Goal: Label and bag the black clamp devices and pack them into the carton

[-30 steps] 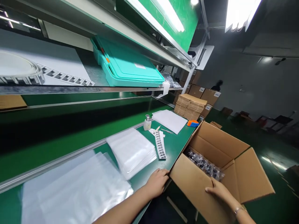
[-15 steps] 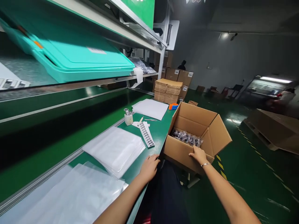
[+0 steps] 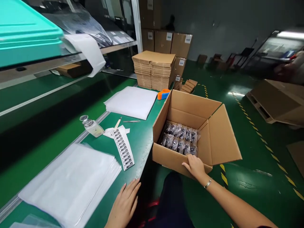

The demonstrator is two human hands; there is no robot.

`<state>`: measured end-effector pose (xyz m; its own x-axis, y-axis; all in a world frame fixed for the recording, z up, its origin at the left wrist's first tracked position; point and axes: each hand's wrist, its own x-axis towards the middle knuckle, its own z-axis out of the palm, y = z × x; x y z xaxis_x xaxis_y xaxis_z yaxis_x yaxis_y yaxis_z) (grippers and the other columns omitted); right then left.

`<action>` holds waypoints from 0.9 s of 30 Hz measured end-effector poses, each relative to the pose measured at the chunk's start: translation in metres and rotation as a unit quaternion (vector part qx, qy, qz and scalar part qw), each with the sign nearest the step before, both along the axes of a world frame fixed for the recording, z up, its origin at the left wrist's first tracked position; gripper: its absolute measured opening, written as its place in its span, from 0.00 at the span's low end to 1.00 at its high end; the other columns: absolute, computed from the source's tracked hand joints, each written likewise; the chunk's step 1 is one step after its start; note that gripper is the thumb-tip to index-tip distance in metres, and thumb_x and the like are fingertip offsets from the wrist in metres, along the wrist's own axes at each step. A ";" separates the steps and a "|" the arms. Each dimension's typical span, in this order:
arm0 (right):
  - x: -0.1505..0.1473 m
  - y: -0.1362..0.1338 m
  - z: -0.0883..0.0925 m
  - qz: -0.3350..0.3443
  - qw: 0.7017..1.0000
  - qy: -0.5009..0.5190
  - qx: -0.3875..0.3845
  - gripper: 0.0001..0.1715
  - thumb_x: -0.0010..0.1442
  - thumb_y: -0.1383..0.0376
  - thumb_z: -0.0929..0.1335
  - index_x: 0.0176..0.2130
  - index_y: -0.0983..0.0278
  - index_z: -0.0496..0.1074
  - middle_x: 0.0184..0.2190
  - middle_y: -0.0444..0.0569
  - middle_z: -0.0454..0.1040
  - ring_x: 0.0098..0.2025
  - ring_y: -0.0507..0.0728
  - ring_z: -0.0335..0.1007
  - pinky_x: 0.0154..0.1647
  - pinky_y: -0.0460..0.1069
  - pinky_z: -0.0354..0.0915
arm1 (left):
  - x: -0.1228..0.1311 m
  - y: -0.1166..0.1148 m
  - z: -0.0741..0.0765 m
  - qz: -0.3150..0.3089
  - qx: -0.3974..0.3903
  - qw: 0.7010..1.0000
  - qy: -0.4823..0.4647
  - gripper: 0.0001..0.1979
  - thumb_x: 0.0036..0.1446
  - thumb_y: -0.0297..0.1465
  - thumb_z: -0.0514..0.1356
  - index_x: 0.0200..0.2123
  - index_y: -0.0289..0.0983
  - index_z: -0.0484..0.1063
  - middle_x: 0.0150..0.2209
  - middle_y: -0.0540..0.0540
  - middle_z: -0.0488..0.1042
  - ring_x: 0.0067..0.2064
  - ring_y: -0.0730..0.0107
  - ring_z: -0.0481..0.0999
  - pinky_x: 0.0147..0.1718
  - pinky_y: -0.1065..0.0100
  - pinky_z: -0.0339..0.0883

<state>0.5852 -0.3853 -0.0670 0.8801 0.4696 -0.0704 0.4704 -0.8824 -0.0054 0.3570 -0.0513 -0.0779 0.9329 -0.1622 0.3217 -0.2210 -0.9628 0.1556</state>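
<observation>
My right hand (image 3: 195,165) grips the near wall of an open cardboard box (image 3: 174,157), fingers over the top edge and thumb outside. Inside the box stand two rows of dark items in clear plastic wrap (image 3: 180,139), split by cardboard dividers; what they are I cannot make out. My left hand (image 3: 125,200) lies flat on the edge of the green workbench (image 3: 142,136), fingers stretched out, holding nothing. Close to it are a stack of clear plastic bags (image 3: 71,180) and a strip of printed labels (image 3: 123,148).
Farther along the bench are a pump bottle (image 3: 93,126), tweezers (image 3: 131,121), white sheets (image 3: 133,101), an orange and blue tape dispenser (image 3: 163,94) and stacked flat cardboard (image 3: 153,68). A shelf with a teal bin (image 3: 28,34) overhangs the left. A pallet box (image 3: 277,98) stands on the right.
The view has shifted closer to the box, and its two rows now show. My left hand appears lower and farther left, still at the bench edge. The right hand stays on the box wall.
</observation>
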 end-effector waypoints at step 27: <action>0.014 0.023 0.045 0.044 0.975 0.003 0.219 0.32 0.51 0.64 0.72 0.53 0.41 0.69 0.39 0.48 0.81 0.37 0.73 0.79 0.30 0.63 0.73 | 0.209 -0.012 0.181 0.290 -0.286 0.903 0.138 0.26 0.64 0.41 0.44 0.52 0.33 0.73 0.54 0.39 0.76 0.56 0.54 0.75 0.56 0.52 0.67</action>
<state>0.5994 -0.3625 -0.0225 0.8354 0.5290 0.1495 0.5428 -0.7510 -0.3759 0.5658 -0.0630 0.1033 0.8652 0.4979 -0.0591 0.4169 -0.6488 0.6367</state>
